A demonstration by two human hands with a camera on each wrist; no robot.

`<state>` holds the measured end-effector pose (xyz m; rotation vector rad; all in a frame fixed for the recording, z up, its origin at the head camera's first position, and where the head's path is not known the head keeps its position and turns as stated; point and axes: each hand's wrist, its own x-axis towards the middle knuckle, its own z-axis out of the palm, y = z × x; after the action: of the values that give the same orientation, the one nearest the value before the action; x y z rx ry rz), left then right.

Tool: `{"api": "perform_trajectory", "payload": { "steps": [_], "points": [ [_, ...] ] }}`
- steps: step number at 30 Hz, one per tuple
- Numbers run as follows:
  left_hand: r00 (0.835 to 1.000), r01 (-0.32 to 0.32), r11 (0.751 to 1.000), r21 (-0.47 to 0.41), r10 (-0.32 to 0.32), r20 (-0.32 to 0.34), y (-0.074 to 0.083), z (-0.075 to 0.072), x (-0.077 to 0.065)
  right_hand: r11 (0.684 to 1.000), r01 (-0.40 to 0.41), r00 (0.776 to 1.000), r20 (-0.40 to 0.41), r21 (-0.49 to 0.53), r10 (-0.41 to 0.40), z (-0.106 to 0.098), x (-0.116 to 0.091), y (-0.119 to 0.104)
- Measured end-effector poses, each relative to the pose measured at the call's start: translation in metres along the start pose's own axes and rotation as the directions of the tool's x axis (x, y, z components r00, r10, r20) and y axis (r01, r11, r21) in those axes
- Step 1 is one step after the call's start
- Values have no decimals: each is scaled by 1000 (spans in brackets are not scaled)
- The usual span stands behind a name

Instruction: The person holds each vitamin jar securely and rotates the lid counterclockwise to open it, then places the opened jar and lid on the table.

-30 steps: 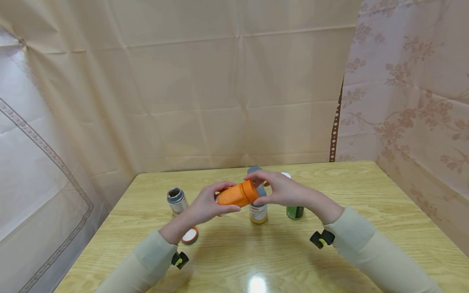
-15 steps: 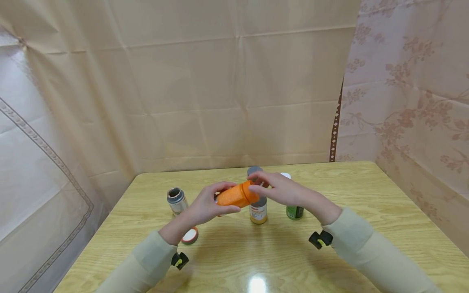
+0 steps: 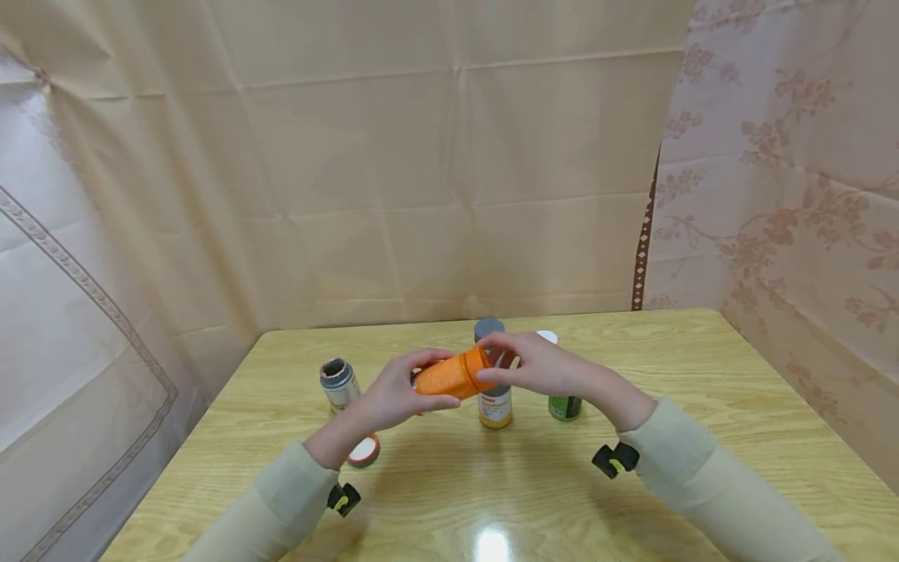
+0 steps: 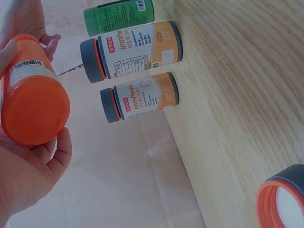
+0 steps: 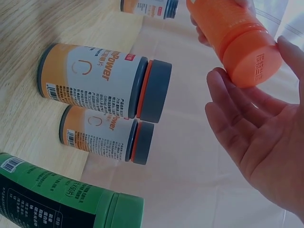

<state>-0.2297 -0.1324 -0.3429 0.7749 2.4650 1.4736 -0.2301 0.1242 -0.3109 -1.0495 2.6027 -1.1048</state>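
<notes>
An orange bottle (image 3: 442,378) is held up above the table, tilted with its cap end to the right. My left hand (image 3: 400,390) grips it round the body, and in the left wrist view its smooth orange base (image 4: 35,111) faces the camera. At the other end sits a matching orange cap (image 5: 254,59) with raised lettering. Thumb and fingertips of my right hand (image 3: 544,363) pinch this cap from opposite sides. Below and behind the bottle stands a grey-lidded jar (image 3: 495,407) with a white and orange label, partly hidden.
An uncapped jar (image 3: 340,384) stands at the left, its grey-rimmed mouth upward. In front of it lies an upturned cap (image 3: 363,450). Beside the nearer grey-lidded jar is a smaller one (image 5: 97,133). A green bottle (image 3: 565,407) stands under the right forearm.
The right thumb has moved up over the cap, then slightly back down, as the fingers shifted round it. The left hand and the bottle have stayed nearly still.
</notes>
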Motion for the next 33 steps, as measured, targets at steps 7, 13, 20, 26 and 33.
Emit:
{"api": "perform_trajectory", "payload": {
  "steps": [7, 13, 20, 26, 33],
  "points": [
    [1000, 1, 1000, 3, -1, -9, 0, -1, 0, 999, 48, 999, -13, -6, -48, -2, -3, -2],
    [1000, 7, 1000, 2, -6, -19, 3, -1, -2, 994, 104, 994, -28, -38, -105, -2, -2, 1],
    [1000, 11, 1000, 0, -11, -18, 3, -1, -1, 996, 79, 996, -48, -44, -81, -1, -2, -2],
    [1000, 7, 1000, -6, -7, -6, 2, -2, -2, 1000, 21, 999, -48, -12, -22, -1, -1, -3],
    [1000, 7, 1000, -8, -7, -5, 2, -2, -2, 999, -12, 1000, -29, -30, 12, 2, 2, -1]
  ]
}}
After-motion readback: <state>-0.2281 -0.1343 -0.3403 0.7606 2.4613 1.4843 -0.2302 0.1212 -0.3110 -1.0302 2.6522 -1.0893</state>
